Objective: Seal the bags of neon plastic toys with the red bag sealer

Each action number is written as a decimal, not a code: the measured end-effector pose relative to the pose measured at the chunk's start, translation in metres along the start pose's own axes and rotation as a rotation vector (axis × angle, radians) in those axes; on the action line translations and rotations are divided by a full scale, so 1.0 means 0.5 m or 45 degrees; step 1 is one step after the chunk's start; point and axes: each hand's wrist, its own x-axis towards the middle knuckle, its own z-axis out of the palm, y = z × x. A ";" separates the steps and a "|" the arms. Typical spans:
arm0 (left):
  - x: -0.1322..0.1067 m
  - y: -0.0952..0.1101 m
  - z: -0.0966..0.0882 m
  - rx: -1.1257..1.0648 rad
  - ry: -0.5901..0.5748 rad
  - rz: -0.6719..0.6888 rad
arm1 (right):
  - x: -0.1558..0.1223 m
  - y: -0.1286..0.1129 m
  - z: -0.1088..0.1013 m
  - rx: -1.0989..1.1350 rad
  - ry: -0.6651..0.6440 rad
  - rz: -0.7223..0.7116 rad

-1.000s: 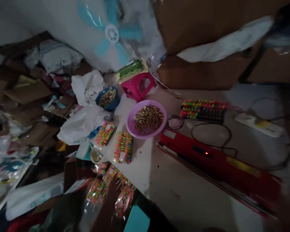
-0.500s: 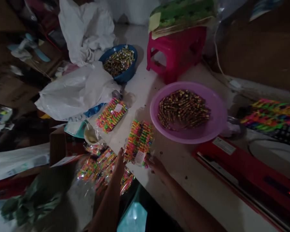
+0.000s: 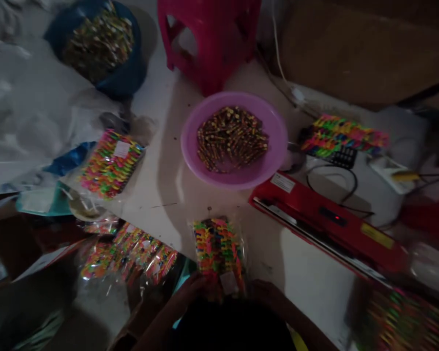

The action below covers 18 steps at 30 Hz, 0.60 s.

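Observation:
A clear packet of bright multicoloured clips point(image 3: 219, 251) stands upright near the bottom middle, held at its lower end between both hands. My left hand point(image 3: 193, 287) grips its lower left edge and my right hand point(image 3: 265, 291) its lower right edge. Both are dim and partly hidden behind a dark shape at the bottom. A purple bowl of small dark pieces point(image 3: 274, 131) sits just beyond the packet.
A red heat sealer point(image 3: 329, 224) lies at the right with a cord. More clip packets lie at the left point(image 3: 109, 163), lower left point(image 3: 131, 253) and upper right point(image 3: 342, 136). A blue bowl point(image 3: 129, 78) and pink stool point(image 3: 208, 39) stand behind.
The view has dropped and shifted. Both hands have pulled the clip packet from beside the purple bowl toward me and now hold it upright.

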 end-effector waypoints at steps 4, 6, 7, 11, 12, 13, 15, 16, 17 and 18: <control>0.073 -0.027 0.088 0.139 -0.259 -0.030 | -0.018 0.055 -0.045 0.321 0.345 0.180; 0.103 -0.041 0.109 0.178 -0.337 -0.009 | -0.024 0.055 -0.076 0.399 0.490 0.116; 0.115 -0.044 0.114 0.199 -0.303 0.010 | -0.029 0.049 -0.094 0.384 0.561 0.051; 0.147 -0.034 0.123 0.200 0.104 0.111 | -0.034 0.009 -0.140 0.120 0.720 -0.188; 0.152 -0.025 0.127 0.194 0.138 0.115 | -0.027 -0.001 -0.135 0.066 0.667 -0.249; 0.153 -0.013 0.129 0.192 0.137 0.117 | -0.016 -0.012 -0.121 0.032 0.592 -0.312; 0.148 0.021 0.121 0.204 0.195 0.192 | 0.024 -0.037 -0.064 0.030 0.487 -0.428; 0.139 0.045 0.105 0.209 0.305 0.289 | 0.050 -0.054 -0.026 0.046 0.452 -0.481; 0.123 0.073 0.081 0.213 0.457 0.430 | 0.080 -0.075 0.015 0.065 0.413 -0.537; 0.101 0.102 0.049 0.220 0.622 0.587 | 0.111 -0.101 0.056 0.077 0.359 -0.604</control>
